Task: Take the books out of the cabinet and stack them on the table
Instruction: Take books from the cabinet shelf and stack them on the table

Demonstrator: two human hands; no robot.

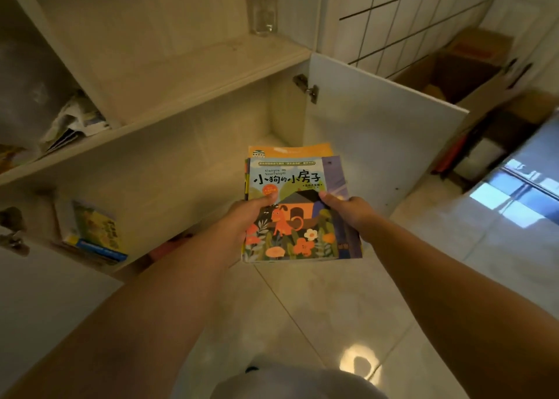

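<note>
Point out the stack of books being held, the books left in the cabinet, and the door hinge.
stack of books [290, 217], head view, top cover's picture.
books left in the cabinet [96, 232], head view, front cover.
door hinge [307, 87], head view, metal arm.

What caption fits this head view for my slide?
Both hands, left hand and right hand, hold a stack of picture books before the open cabinet.

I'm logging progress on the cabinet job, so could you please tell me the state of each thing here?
Stack of books: held by both hands, out of the cabinet.
Left hand: gripping the stack.
Right hand: gripping the stack.
Cabinet door: open.
Remaining books: inside the cabinet, leaning.
Bottle: upright on the shelf.
</note>
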